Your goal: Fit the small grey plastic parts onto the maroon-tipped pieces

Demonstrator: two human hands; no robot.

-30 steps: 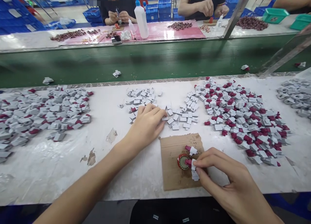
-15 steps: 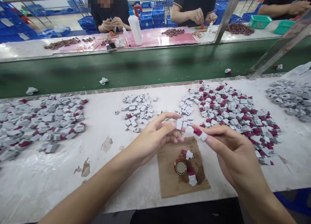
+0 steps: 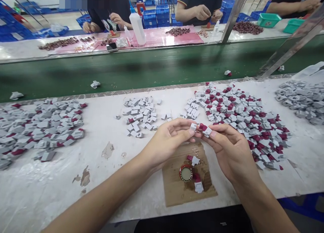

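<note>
Between thumb and fingers, my left hand (image 3: 168, 138) pinches a small pale grey plastic block (image 3: 193, 126). My right hand (image 3: 229, 147) is closed on a grey-and-maroon plastic piece (image 3: 206, 129), its maroon end pointing at the grey block. The two parts are very close; whether they touch I cannot tell. Below the hands lies a stained cardboard square (image 3: 172, 189). On it rest a bottle cap (image 3: 186, 173) with its hollow side up, a grey-and-maroon piece (image 3: 193, 159) above right of the cap and another such piece (image 3: 198, 185) below right.
Loose grey blocks (image 3: 140, 115) lie beyond my left hand. A heap of grey-and-maroon pieces (image 3: 238, 111) spreads on the right, another heap (image 3: 48, 125) on the left. A green conveyor belt (image 3: 152, 69) runs behind, with several people working across it.
My left hand has picked up a grey block from the loose ones. Both hands have come together above the cardboard, bringing the block and the grey-and-maroon piece close.
</note>
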